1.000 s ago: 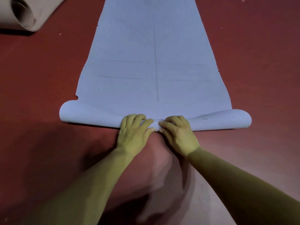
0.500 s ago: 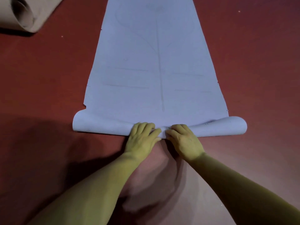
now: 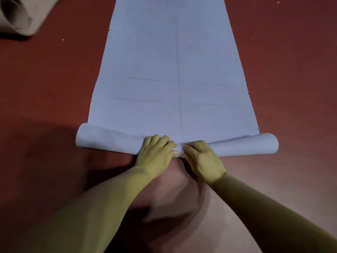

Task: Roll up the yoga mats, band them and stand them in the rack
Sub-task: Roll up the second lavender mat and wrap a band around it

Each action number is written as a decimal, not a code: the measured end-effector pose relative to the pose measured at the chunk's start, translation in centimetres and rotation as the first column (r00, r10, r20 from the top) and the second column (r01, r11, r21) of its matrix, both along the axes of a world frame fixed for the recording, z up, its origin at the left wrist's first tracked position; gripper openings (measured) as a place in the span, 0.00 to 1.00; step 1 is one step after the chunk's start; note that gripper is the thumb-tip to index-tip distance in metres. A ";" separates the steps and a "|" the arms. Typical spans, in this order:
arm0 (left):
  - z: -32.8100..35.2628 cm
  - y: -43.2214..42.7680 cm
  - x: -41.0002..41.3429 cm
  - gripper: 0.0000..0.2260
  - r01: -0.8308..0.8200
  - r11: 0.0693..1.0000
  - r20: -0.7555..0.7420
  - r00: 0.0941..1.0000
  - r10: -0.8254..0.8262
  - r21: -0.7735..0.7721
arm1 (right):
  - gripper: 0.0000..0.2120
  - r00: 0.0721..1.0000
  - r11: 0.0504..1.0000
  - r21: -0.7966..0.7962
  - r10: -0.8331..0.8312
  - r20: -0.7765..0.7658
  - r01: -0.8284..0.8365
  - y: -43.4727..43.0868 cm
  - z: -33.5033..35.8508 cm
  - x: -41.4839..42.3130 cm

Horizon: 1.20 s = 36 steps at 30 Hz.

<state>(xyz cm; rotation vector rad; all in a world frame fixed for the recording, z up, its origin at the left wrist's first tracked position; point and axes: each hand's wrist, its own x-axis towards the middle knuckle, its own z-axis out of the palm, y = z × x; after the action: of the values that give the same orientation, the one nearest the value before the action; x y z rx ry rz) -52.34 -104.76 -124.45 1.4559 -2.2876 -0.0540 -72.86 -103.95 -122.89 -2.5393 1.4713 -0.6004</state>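
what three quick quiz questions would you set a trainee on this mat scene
1. True or false: the mat is fully rolled up.
2. The left hand and right hand grip the mat's rolled end at its: A left end, B middle, C right end.
3. Fill in: the tan roll lies at the view's top ___ corner.
Key: 1 false; 2 B; 3 left.
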 end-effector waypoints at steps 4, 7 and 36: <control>0.1 -0.2 0.1 0.13 0.018 0.997 0.040 0.999 -0.015 -0.081 | 0.16 0.997 0.999 -0.017 0.048 0.057 -0.047 -0.9 -0.2 -0.7; 0.5 1.1 -0.3 0.13 -0.029 0.991 0.062 0.997 0.037 -0.132 | 0.17 0.995 0.999 -0.009 0.047 0.087 -0.047 -0.7 -0.3 -0.9; -0.1 -1.4 -1.2 0.16 -0.189 0.979 0.049 0.980 0.193 -0.081 | 0.15 0.983 0.988 -0.043 -0.143 0.112 0.149 -2.4 -0.2 0.3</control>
<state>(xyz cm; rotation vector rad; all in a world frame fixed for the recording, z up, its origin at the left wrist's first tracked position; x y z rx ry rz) -53.57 -106.13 -124.51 1.6488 -2.1564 0.1312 -72.51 -106.33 -123.06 -2.4070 1.6335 -0.7950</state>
